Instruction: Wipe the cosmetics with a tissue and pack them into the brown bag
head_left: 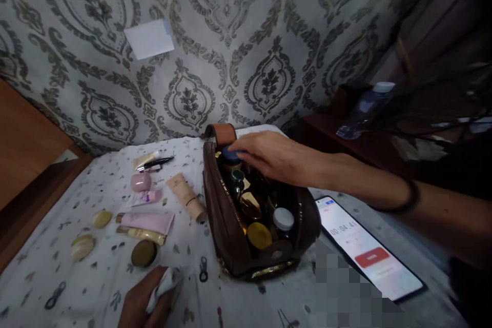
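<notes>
A brown toiletry bag [215, 215] stands unzipped on the patterned cloth, with several bottles and jars packed inside. At its far end my right hand [265, 156] reaches in, fingers closed around a jar with a blue lid [231, 154]. Beside that jar are a dark green-capped bottle [237, 177] and a gold cap [250, 204]. Nearer to me in the bag sit a yellow lid [259, 236] and a white-capped bottle [283, 219]. My left hand [144, 300], low in the view, is closed on a crumpled white cloth [165, 287].
Left of the bag lie a beige tube [186, 197], pink tubes [149, 222], a pink jar [141, 182], a dark round-lidded jar [143, 253] and a black pen-like stick [156, 163]. A phone [374, 251] showing a timer lies right. Behind it is a plastic bottle [365, 110].
</notes>
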{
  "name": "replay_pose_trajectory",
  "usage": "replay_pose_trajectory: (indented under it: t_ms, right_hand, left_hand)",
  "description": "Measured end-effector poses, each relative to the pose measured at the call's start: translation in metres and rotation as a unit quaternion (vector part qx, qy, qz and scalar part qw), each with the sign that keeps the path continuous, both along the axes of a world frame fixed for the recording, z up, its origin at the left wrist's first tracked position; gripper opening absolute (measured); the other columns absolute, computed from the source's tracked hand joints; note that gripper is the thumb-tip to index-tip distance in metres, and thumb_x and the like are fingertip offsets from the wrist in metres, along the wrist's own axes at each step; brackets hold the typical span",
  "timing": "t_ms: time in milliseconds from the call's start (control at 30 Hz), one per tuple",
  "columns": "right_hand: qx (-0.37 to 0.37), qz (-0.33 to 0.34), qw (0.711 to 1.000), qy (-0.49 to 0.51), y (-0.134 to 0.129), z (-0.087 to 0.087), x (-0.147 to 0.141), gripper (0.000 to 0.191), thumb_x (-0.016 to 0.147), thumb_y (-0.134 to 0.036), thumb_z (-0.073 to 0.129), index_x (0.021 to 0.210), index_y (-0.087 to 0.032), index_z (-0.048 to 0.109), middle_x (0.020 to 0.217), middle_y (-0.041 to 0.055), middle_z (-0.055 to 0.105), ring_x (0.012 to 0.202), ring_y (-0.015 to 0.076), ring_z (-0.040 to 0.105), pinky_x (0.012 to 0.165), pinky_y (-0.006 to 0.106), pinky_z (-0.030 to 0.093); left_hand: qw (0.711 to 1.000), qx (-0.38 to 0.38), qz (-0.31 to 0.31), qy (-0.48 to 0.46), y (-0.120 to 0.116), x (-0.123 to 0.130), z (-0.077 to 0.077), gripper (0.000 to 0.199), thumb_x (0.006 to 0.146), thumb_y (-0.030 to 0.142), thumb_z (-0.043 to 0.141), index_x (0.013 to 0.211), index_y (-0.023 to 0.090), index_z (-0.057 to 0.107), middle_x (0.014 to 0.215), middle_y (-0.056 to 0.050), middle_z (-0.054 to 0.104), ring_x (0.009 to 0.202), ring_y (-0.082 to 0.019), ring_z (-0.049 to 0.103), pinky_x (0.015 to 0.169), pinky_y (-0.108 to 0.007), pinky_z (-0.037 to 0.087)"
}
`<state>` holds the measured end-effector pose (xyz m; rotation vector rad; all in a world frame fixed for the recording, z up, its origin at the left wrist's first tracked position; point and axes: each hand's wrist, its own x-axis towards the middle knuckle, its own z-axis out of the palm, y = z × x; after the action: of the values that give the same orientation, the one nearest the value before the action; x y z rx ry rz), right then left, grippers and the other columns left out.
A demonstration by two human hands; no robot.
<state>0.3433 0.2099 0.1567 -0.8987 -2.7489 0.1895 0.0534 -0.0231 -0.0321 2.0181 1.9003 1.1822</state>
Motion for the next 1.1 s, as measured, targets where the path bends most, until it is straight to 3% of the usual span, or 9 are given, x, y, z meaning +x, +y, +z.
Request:
replay_pose_trajectory:
  t_ms: [233, 367, 600, 833, 1100]
  right_hand:
    - [-0.035, 0.061, 0.996, 0.056, -0.028, -0.017, 0.008, 0.024, 0.094, -0.018, 0.051, 0.109, -0.018, 0.070, 0.101, 0.0095, 0.071, 0.095, 0.0219, 0.066, 0.086, 0.033, 0.049]
    - [-0.038, 0.086, 0.994, 0.058, -0.033, -0.017, 0.005, 0.025, 0.096, -0.015, 0.046, 0.106, -0.015, 0.069, 0.101, 0.0109, 0.069, 0.093, 0.0211, 0.066, 0.082, 0.031, 0.049]
    - [-0.016, 0.101, 0.991, 0.088, -0.042, -0.023, 0.003, 0.028, 0.097, -0.014, 0.042, 0.106, -0.017, 0.069, 0.100, 0.0090, 0.069, 0.091, 0.0180, 0.067, 0.079, 0.028, 0.051]
    - [0.039, 0.077, 0.989, 0.118, -0.037, -0.039, 0.004, 0.030, 0.095, -0.020, 0.045, 0.112, -0.018, 0.069, 0.113, 0.0132, 0.070, 0.099, 0.0247, 0.069, 0.086, 0.037, 0.057]
    - [0.045, 0.052, 0.993, 0.093, -0.040, -0.038, 0.008, 0.033, 0.094, -0.025, 0.045, 0.116, -0.019, 0.068, 0.111, 0.0121, 0.071, 0.098, 0.0279, 0.071, 0.084, 0.042, 0.060]
  left_hand:
    - [0.996, -0.056, -0.073, 0.008, 0.003, -0.003, 0.009, 0.032, 0.095, 0.047, 0.049, 0.092, 0.025, 0.071, 0.085, -0.005, 0.077, 0.072, -0.020, 0.074, 0.063, -0.022, 0.059]
    - [0.993, -0.046, -0.106, 0.039, 0.004, -0.008, 0.009, 0.024, 0.094, 0.038, 0.053, 0.101, 0.023, 0.070, 0.090, -0.005, 0.078, 0.074, -0.019, 0.074, 0.066, -0.021, 0.059]
    - [0.995, -0.051, -0.087, 0.002, 0.004, 0.003, 0.016, 0.023, 0.094, 0.036, 0.052, 0.095, 0.021, 0.070, 0.087, -0.006, 0.076, 0.074, -0.019, 0.072, 0.067, -0.024, 0.058]
    - [0.991, -0.090, -0.072, -0.064, 0.005, 0.017, 0.032, 0.022, 0.093, 0.032, 0.050, 0.077, 0.019, 0.058, 0.067, 0.000, 0.062, 0.062, -0.015, 0.059, 0.060, -0.023, 0.048]
    - [0.983, -0.109, -0.059, -0.134, 0.000, 0.022, 0.042, 0.021, 0.091, 0.030, 0.047, 0.073, 0.019, 0.050, 0.067, 0.001, 0.054, 0.063, -0.014, 0.052, 0.061, -0.022, 0.042]
